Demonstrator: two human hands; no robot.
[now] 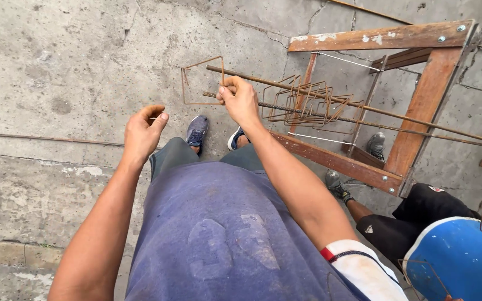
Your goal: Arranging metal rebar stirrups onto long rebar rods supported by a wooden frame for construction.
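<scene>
A thin rod (46, 139) lies flat on the concrete floor (57, 61) at the left. The left hand (142, 132) pinches a short bit of wire (153, 118) between thumb and forefinger. The right hand (239, 100) closes around the near ends of two long rusty bars (364, 108), beside a square stirrup (203, 81) threaded on them. More stirrups (308, 103) bunch further along, where the bars cross a wooden trestle (419, 100). Another person's blue helmet (458, 256) shows at the lower right.

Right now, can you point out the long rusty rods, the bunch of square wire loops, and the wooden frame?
Rods (285, 83), head view, upper rod just right of the right hand.
Loops (308, 103), head view, middle of the bunch.
Frame (377, 38), head view, top plank.
</scene>
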